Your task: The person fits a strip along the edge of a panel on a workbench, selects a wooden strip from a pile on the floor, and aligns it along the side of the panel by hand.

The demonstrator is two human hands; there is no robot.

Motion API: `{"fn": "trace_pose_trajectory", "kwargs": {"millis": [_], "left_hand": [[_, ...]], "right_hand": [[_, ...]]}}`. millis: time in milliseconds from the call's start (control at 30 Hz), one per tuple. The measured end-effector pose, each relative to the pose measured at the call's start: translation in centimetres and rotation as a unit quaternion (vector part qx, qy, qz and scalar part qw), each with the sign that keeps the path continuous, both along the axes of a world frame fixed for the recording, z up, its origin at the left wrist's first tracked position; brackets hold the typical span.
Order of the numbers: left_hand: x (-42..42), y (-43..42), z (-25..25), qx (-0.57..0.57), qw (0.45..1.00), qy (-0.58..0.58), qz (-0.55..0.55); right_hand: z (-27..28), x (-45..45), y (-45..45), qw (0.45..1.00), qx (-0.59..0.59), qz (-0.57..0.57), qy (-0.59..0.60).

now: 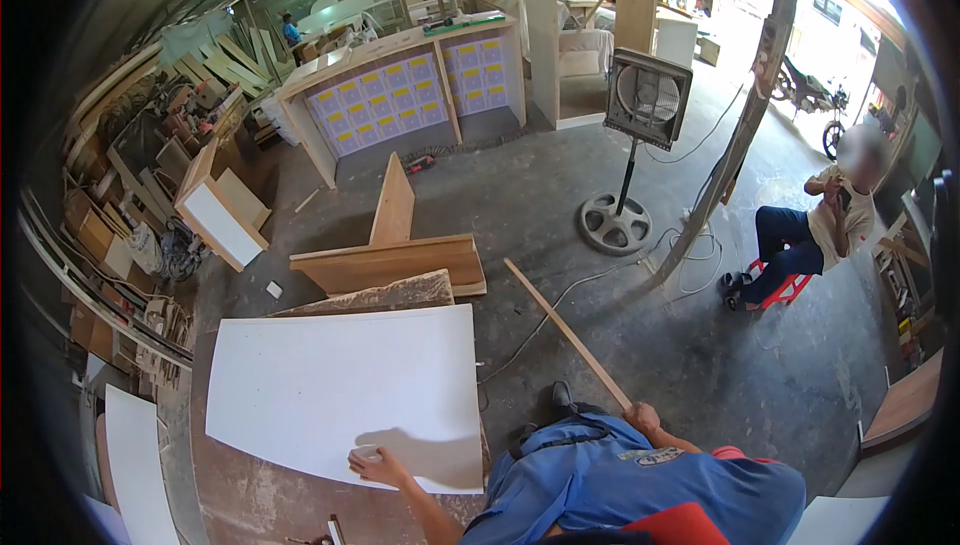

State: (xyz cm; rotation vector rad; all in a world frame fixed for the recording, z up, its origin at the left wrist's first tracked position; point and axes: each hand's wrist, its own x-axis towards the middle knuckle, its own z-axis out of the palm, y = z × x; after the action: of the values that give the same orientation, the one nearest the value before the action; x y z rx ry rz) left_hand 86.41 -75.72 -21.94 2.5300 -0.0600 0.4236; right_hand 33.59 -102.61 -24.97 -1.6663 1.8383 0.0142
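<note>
My right hand (643,418) is closed round the near end of a long, thin wooden strip (565,330), which slants away over the floor to the far left. My left hand (378,468) is over the near edge of a large white board (340,385), its fingers curled about a small pale round thing (367,452) whose kind I cannot make out. The white board lies flat on a brown worktable (270,475), and the shadow of my arm falls across it.
Beyond the board stand wooden panels (390,260) and a rough-edged plank (390,293). A floor fan (648,100) and a slanted post (735,135) are ahead right, with cables on the floor. A person (840,205) sits on a red stool (785,283). A wooden cabinet frame (455,95) stands behind.
</note>
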Motion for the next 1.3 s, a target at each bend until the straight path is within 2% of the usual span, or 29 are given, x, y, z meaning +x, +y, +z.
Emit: {"fn": "trace_pose_trajectory", "kwargs": {"millis": [67, 100, 167, 200, 333, 400, 433, 500, 567, 667, 833, 933, 1000, 1067, 1100, 1167, 1300], "left_hand": [[0.1, 0.6, 0.4, 0.041, 0.996, 0.025, 0.081], [-0.1, 0.9, 1.1, 0.039, 0.996, 0.025, 0.082], [-0.3, 1.5, 2.3, 0.043, 0.974, 0.073, 0.210], [0.3, 2.4, 1.1, 0.035, 0.969, 0.077, 0.232], [1.2, 4.9, -1.4, 0.031, 0.970, 0.108, 0.216], [1.9, 5.8, -4.5, -0.054, 0.991, 0.011, 0.123], [1.5, 5.9, -4.3, -0.051, 0.991, 0.011, 0.125], [1.1, 5.2, -4.1, -0.116, 0.989, -0.017, 0.090], [0.3, 4.3, -2.4, -0.116, 0.988, -0.006, 0.098], [-0.3, 3.8, -1.5, -0.129, 0.986, -0.002, 0.106], [-0.8, 2.6, -1.3, -0.129, 0.987, 0.010, 0.098], [-2.0, -0.3, 0.2, -0.187, 0.977, 0.028, 0.104], [-2.6, -2.1, 1.5, -0.139, 0.984, 0.038, 0.106], [-2.3, -2.4, 0.6, -0.082, 0.990, 0.041, 0.108], [-2.2, -2.3, 0.2, -0.081, 0.990, 0.041, 0.107], [-2.2, -2.4, -0.5, -0.086, 0.990, -0.003, 0.114], [-2.5, -2.2, 0.1, -0.105, 0.990, -0.003, 0.099]], "right_hand": [[0.0, -0.3, -0.2, 1.000, 0.004, 0.020, 0.017], [0.4, -0.4, -0.1, 1.000, 0.002, 0.020, 0.018], [0.9, -0.2, -0.1, 1.000, 0.008, -0.022, -0.017], [1.2, 0.1, -0.3, 1.000, 0.006, -0.019, -0.017], [1.6, 1.0, -1.3, 0.997, -0.062, -0.024, -0.032], [2.1, 1.4, -2.0, 0.995, -0.094, -0.020, -0.036], [3.3, 2.2, -2.7, 0.996, -0.084, -0.011, -0.039], [4.7, 3.8, -3.5, 0.997, -0.070, -0.001, -0.042], [4.7, 4.9, -4.4, 0.976, -0.194, 0.016, -0.096], [6.2, 7.6, -5.6, 0.966, -0.214, 0.030, -0.143], [11.0, 13.9, -6.1, 0.960, -0.165, 0.072, -0.213], [12.7, 17.8, -5.0, 0.944, -0.129, 0.112, -0.284], [13.6, 20.1, -4.1, 0.931, -0.110, 0.131, -0.324], [14.2, 22.2, -3.4, 0.911, -0.079, 0.233, -0.332], [14.3, 23.1, -3.0, 0.911, -0.079, 0.231, -0.332], [14.7, 24.8, -2.6, 0.870, -0.092, 0.324, -0.360], [16.3, 27.3, -1.2, 0.854, -0.058, 0.397, -0.332]]}}
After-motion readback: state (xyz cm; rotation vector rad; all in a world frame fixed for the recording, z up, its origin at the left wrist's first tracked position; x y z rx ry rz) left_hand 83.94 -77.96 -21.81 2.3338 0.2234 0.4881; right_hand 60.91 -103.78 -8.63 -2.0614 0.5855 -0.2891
